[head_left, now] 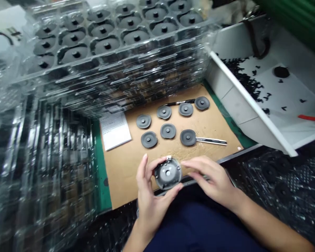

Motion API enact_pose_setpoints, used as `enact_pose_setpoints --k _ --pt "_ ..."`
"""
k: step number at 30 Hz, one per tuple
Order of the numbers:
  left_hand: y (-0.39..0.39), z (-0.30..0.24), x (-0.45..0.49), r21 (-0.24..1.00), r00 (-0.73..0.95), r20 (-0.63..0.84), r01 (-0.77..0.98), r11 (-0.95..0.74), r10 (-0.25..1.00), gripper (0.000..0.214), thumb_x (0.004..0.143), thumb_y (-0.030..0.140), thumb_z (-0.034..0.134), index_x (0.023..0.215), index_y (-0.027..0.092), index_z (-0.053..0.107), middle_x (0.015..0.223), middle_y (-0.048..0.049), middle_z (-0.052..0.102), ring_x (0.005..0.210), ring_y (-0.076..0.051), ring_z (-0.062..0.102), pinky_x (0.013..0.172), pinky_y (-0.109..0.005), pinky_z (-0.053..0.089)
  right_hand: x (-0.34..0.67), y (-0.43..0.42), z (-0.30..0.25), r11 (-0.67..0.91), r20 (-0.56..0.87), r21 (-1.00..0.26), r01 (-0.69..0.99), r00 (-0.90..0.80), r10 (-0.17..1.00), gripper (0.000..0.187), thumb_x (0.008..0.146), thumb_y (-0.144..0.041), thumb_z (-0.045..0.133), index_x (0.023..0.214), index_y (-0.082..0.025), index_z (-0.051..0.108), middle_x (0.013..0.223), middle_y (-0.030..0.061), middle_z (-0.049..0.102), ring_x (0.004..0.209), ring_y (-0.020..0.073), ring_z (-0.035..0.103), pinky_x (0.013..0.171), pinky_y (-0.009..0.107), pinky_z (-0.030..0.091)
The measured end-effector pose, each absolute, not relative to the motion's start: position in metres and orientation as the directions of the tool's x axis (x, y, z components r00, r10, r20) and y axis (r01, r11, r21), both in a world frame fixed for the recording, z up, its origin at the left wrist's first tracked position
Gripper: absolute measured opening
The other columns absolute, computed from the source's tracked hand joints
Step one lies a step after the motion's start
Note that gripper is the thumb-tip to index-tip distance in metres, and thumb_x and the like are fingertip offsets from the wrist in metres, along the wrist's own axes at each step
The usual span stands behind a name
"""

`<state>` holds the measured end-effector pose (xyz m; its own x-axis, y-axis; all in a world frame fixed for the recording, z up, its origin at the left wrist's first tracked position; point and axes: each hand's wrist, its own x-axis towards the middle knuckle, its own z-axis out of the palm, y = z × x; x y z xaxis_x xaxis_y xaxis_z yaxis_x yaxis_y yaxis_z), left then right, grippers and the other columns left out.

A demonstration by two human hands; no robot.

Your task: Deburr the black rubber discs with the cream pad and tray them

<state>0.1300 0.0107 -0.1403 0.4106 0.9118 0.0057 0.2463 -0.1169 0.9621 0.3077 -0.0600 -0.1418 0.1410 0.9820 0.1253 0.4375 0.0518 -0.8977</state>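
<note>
My left hand [152, 203] is wrapped around a round dark grey plastic disc [168, 174], its thumb at the lower rim and its fingers at the left and top. The disc has a pale central stud and small black pieces around its rim. Close by its right edge is my right hand [211, 176], fingers slightly apart with nothing visible between them; whether a fingertip touches the rim I cannot tell. On the brown board [120, 175] beyond lie several similar grey discs [168, 131], each with a raised centre, in two loose rows.
Stacked clear plastic trays [107, 45] filled with grey discs rise behind the board, with more trays [42, 168] on the left. A white bin [252, 105] at right holds small black pieces [241, 77]. A printed paper [114, 130] and a silver-black strip [211, 140] lie on the board.
</note>
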Motion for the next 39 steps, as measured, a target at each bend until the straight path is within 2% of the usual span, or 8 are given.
enact_pose_setpoints --k 3,6,11,16,20,23,28,39 --pt "0.013 -0.140 0.132 0.967 0.453 -0.191 0.238 0.088 0.871 0.087 0.070 0.029 0.073 0.141 0.028 0.022 0.123 -0.0106 0.058 0.117 -0.025 0.053 0.100 -0.042 0.043 0.307 -0.052 -0.143 0.177 0.243 -0.826 0.536 0.055 0.969 0.031 0.089 -0.027 0.053 0.119 -0.022 0.058 0.098 0.0058 0.062 0.090 0.0158 0.055 0.082 0.030 0.043" --pt "0.018 -0.151 0.135 0.932 0.651 -0.361 0.265 0.245 0.668 0.068 0.079 0.043 0.061 0.138 0.029 0.030 0.129 -0.0102 0.056 0.117 -0.028 0.054 0.085 -0.035 0.054 0.315 -0.051 -0.147 0.138 0.224 -0.807 0.574 0.082 0.971 0.027 0.089 -0.039 0.052 0.092 -0.019 0.070 0.077 0.0039 0.060 0.076 0.0145 0.054 0.076 0.029 0.043" --pt "0.027 -0.173 0.151 0.943 0.905 -0.288 0.325 -0.069 0.314 0.055 0.077 0.031 0.065 0.128 0.035 0.047 0.123 -0.0024 0.063 0.090 -0.019 0.067 0.077 -0.025 0.055 0.365 -0.092 -0.155 -0.277 -0.244 -0.819 0.502 0.131 0.961 0.021 0.083 -0.038 0.061 0.080 -0.020 0.072 0.073 -0.0015 0.063 0.071 0.0093 0.058 0.069 0.018 0.044" --pt "0.034 -0.170 0.176 0.899 0.881 -0.339 0.406 -0.162 0.330 0.038 0.081 0.032 0.060 0.118 0.030 0.055 0.100 -0.0013 0.072 0.080 -0.015 0.068 0.074 -0.021 0.053 0.450 -0.202 -0.168 -0.694 -0.459 -0.533 0.484 0.523 0.718 0.022 0.084 -0.035 0.058 0.075 -0.021 0.071 0.073 -0.0011 0.067 0.067 0.0126 0.062 0.063 0.021 0.045" --pt "0.039 -0.165 0.190 0.845 0.814 -0.492 0.531 -0.054 0.308 0.023 0.085 0.040 0.051 0.088 0.022 0.065 0.070 0.0011 0.070 0.039 -0.010 0.055 0.044 -0.018 0.048 0.509 -0.292 -0.194 -0.951 -0.324 -0.164 0.264 0.896 0.305 0.026 0.091 -0.032 0.048 0.083 -0.014 0.065 0.089 0.0073 0.065 0.082 0.0174 0.061 0.076 0.033 0.047" --pt "0.039 -0.164 0.197 0.874 0.843 -0.431 0.479 -0.086 0.322 0.024 0.087 0.037 0.047 0.094 0.024 0.066 0.082 -0.0001 0.072 0.045 -0.010 0.059 0.051 -0.019 0.052 0.529 -0.330 -0.224 -0.985 -0.230 -0.059 0.160 0.958 0.170 0.022 0.090 -0.033 0.052 0.097 -0.014 0.060 0.102 0.0059 0.061 0.093 0.0163 0.058 0.084 0.038 0.048" --pt "0.035 -0.167 0.205 0.874 0.869 -0.250 0.393 -0.287 0.427 0.022 0.081 0.030 0.057 0.102 0.029 0.067 0.104 -0.0013 0.070 0.096 -0.018 0.066 0.086 -0.024 0.051 0.527 -0.343 -0.267 -0.983 -0.101 -0.089 0.160 0.981 0.168 0.025 0.090 -0.031 0.053 0.109 -0.015 0.057 0.114 0.0074 0.058 0.101 0.0188 0.057 0.087 0.041 0.048" --pt "0.025 -0.156 0.185 0.906 0.833 -0.267 0.388 -0.168 0.485 0.012 0.079 0.030 0.061 0.082 0.025 0.071 0.080 -0.0020 0.072 0.071 -0.017 0.068 0.062 -0.021 0.055 0.505 -0.264 -0.210 -0.851 0.392 -0.349 0.393 0.886 0.248 0.030 0.088 -0.030 0.044 0.110 -0.019 0.062 0.111 0.0100 0.058 0.109 0.0226 0.053 0.098 0.041 0.041"
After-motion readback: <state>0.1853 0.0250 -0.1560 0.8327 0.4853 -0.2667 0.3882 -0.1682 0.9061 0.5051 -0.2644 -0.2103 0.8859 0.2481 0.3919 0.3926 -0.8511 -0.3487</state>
